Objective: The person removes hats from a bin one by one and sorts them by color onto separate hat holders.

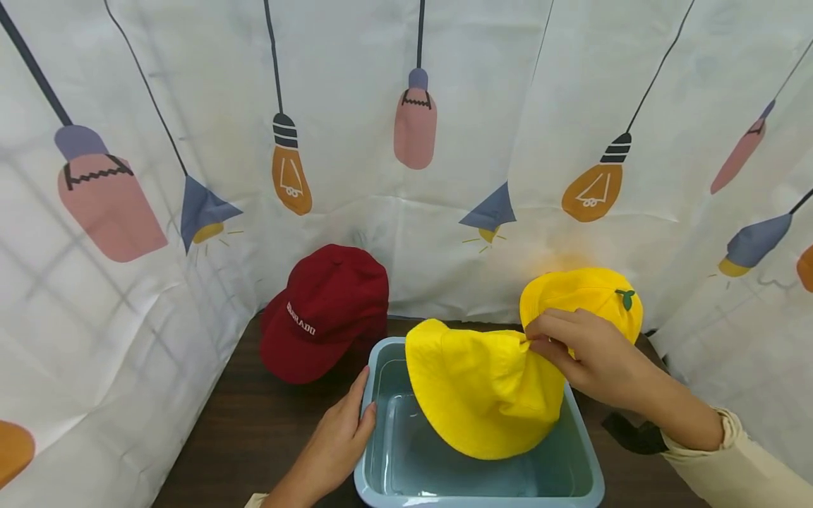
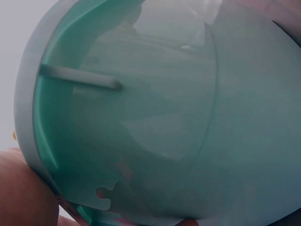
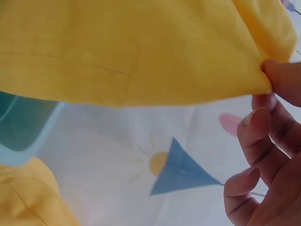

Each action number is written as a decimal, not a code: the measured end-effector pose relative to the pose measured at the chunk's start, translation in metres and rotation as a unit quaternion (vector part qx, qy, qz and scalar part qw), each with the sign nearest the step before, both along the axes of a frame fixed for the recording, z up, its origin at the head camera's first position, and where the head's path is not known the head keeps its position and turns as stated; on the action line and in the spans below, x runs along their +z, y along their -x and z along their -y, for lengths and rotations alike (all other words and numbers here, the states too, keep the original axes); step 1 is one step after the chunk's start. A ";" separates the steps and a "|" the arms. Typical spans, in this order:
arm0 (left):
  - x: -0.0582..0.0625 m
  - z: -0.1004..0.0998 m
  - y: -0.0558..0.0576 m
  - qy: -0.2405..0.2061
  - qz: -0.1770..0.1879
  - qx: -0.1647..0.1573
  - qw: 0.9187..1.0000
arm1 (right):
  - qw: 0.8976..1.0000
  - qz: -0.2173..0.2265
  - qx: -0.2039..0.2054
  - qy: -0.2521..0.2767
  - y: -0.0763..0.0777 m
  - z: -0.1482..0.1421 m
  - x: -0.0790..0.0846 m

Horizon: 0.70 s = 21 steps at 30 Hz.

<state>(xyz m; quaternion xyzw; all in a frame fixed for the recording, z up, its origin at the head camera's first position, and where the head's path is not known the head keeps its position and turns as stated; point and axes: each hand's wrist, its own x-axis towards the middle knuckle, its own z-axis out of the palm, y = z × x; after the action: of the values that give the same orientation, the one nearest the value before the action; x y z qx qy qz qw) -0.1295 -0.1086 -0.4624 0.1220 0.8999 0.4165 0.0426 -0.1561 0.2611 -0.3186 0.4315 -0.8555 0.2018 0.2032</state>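
Note:
In the head view my right hand point(image 1: 591, 356) pinches a yellow bucket hat point(image 1: 483, 388) by its edge, between thumb and fingers. The hat hangs tilted over a blue plastic basin point(image 1: 406, 451), its brim facing toward me. In the right wrist view the thumb point(image 3: 284, 80) and a fingertip squeeze a corner of the yellow cloth, while the other fingers curl loosely below. My left hand point(image 1: 330, 441) grips the basin's left rim. The left wrist view is filled by the basin wall point(image 2: 141, 117), with part of the hand at the lower left.
A dark red cap point(image 1: 327, 310) with white lettering sits left of the basin at the back. Behind my right hand is a second yellow hat point(image 1: 591, 296) with a green leaf. A white curtain point(image 1: 356, 233) printed with lamps encloses the dark wooden table point(image 1: 254, 423).

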 end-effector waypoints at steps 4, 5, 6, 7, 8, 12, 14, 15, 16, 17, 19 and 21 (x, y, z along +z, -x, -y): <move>-0.001 0.000 0.000 0.002 -0.015 0.002 1.000 | 0.999 -0.028 -0.019 0.029 -0.002 -0.008 0.013; -0.001 0.000 -0.001 0.002 -0.019 0.001 1.000 | 0.999 -0.034 -0.027 0.032 -0.002 -0.010 0.018; -0.001 0.000 -0.001 0.001 -0.022 0.000 1.000 | 0.998 -0.038 -0.035 0.034 -0.003 -0.013 0.023; -0.001 0.001 -0.001 -0.001 -0.024 0.000 1.000 | 0.998 -0.042 -0.045 0.033 -0.004 -0.015 0.028; -0.001 0.001 -0.001 -0.001 -0.026 0.000 1.000 | 0.997 -0.048 -0.058 0.033 -0.005 -0.017 0.034; 0.000 0.001 -0.002 -0.008 -0.020 -0.003 1.000 | 0.991 -0.059 -0.120 0.020 -0.011 -0.026 0.060; 0.001 0.001 -0.002 -0.009 -0.016 -0.003 1.000 | 0.984 -0.073 -0.162 0.014 -0.015 -0.030 0.073; 0.001 0.001 -0.002 -0.010 -0.013 -0.003 1.000 | 0.980 -0.081 -0.183 0.009 -0.016 -0.032 0.080; 0.001 0.001 -0.002 -0.011 -0.011 -0.004 1.000 | 0.975 -0.087 -0.205 0.002 -0.018 -0.035 0.087; 0.001 0.000 -0.002 -0.011 -0.010 -0.004 1.000 | 0.969 -0.094 -0.228 -0.002 -0.018 -0.037 0.093; 0.002 0.000 -0.002 -0.011 -0.004 -0.004 1.000 | 0.957 -0.093 -0.276 0.000 -0.019 -0.043 0.104; 0.002 -0.001 -0.001 -0.011 0.001 -0.004 1.000 | 0.945 -0.087 -0.315 0.013 -0.018 -0.049 0.114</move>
<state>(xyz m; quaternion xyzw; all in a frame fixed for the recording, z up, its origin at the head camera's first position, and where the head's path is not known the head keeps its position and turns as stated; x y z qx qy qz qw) -0.1285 -0.1079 -0.4605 0.1256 0.8948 0.4262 0.0439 -0.1378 0.3105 -0.2043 0.1530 -0.9240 0.0999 0.3358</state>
